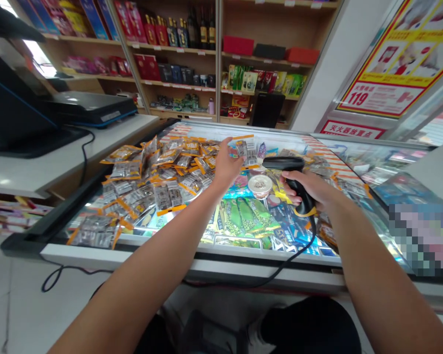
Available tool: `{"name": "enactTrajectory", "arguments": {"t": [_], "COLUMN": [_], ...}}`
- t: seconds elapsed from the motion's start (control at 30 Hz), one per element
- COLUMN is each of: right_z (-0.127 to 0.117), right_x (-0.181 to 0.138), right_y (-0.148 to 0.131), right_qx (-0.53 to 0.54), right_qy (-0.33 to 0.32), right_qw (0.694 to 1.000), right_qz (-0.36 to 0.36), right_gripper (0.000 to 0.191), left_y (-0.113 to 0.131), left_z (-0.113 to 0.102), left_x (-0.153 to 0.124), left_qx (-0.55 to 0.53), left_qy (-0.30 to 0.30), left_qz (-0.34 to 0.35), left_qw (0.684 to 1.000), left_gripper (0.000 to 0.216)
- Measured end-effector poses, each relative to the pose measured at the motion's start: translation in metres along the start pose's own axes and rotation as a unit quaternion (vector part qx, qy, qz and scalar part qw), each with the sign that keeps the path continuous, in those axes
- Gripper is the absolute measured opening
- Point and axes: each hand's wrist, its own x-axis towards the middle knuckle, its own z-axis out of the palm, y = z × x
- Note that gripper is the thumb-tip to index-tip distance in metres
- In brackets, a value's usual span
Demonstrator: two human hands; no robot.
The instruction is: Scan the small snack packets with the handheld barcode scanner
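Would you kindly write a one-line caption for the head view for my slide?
Left hand holds a snack packet before the barcode scanner gripped in the right hand.

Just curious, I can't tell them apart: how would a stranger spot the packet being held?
On the glass-topped freezer, orange-edged snack packets heap across the left half. At the heap's right edge, one packet alone is raised off the glass, pinched in the left hand beside the black scanner.

Packet (248, 151) and pile (143, 187): clear plastic film, glossy, crinkled; scanner (288, 164): black plastic, smooth, semi-gloss; cord (280, 268): rubbery, matt; freezer lid (358, 162): glass, reflective; table (40, 167): white, smooth, faint sheen; shelves (221, 54): wood, matt.
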Motion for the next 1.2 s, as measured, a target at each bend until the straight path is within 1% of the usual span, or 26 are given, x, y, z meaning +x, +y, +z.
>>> {"name": "enactTrajectory", "arguments": {"t": [0.07,0.17,0.27,0.37,0.5,0.7,0.8,0.87,0.9,0.97,1.03,1.07,1.13,1.17,1.2], "right_z": [0.005,0.011,0.015,0.017,0.017,0.014,0.012,0.009,0.007,0.003,-0.002,-0.004,-0.009,-0.012,-0.015], "right_x": [0.000,0.000,0.001,0.001,0.002,0.003,0.003,0.004,0.005,0.006,0.007,0.007,0.005,0.003,0.001], "right_y": [0.001,0.003,0.003,0.003,0.003,0.003,0.002,0.001,0.000,-0.002,-0.005,-0.006,-0.009,-0.011,-0.013], "right_qx": [-0.015,-0.017,-0.014,-0.002,0.004,0.009,0.025,0.051,0.069,0.112,0.152,0.169,0.199,0.218,0.239], "right_qy": [-0.016,-0.036,-0.028,-0.011,-0.006,-0.012,-0.013,-0.007,-0.001,0.019,0.045,0.056,0.067,0.063,0.053], "right_qw": [1.000,0.999,0.999,1.000,1.000,1.000,0.999,0.998,0.997,0.993,0.986,0.983,0.976,0.973,0.968], "right_qz": [0.002,0.005,-0.008,-0.020,-0.021,-0.020,-0.024,-0.032,-0.037,-0.044,-0.045,-0.046,-0.048,-0.052,-0.061], "right_gripper": [0.030,0.032,0.031,0.030,0.029,0.028,0.026,0.023,0.021,0.019,0.018,0.017,0.018,0.018,0.019], "left_y": [0.002,0.003,0.001,-0.002,0.001,0.002,0.000,0.004,0.009,0.022,0.036,0.040,0.041,0.038,0.032], "left_z": [-0.004,-0.006,-0.004,-0.004,-0.007,-0.007,-0.006,-0.010,-0.016,-0.033,-0.057,-0.071,-0.097,-0.109,-0.118], "left_x": [0.002,0.003,0.006,0.008,0.006,0.004,0.005,0.007,0.009,0.015,0.023,0.028,0.038,0.041,0.044], "left_qx": [0.009,0.012,0.003,0.017,0.050,0.064,0.076,0.096,0.114,0.163,0.213,0.236,0.276,0.292,0.309], "left_qy": [0.022,0.029,0.028,0.024,0.006,0.001,-0.005,-0.006,0.000,0.025,0.065,0.089,0.141,0.163,0.172], "left_qz": [0.021,0.035,0.021,0.005,-0.004,-0.008,0.002,0.027,0.049,0.107,0.154,0.164,0.155,0.139,0.122], "left_qw": [0.999,0.999,0.999,1.000,0.999,0.998,0.997,0.995,0.992,0.981,0.963,0.954,0.938,0.932,0.927], "left_gripper": [0.066,0.062,0.058,0.054,0.052,0.054,0.054,0.050,0.049,0.047,0.047,0.046,0.044,0.043,0.039]}}
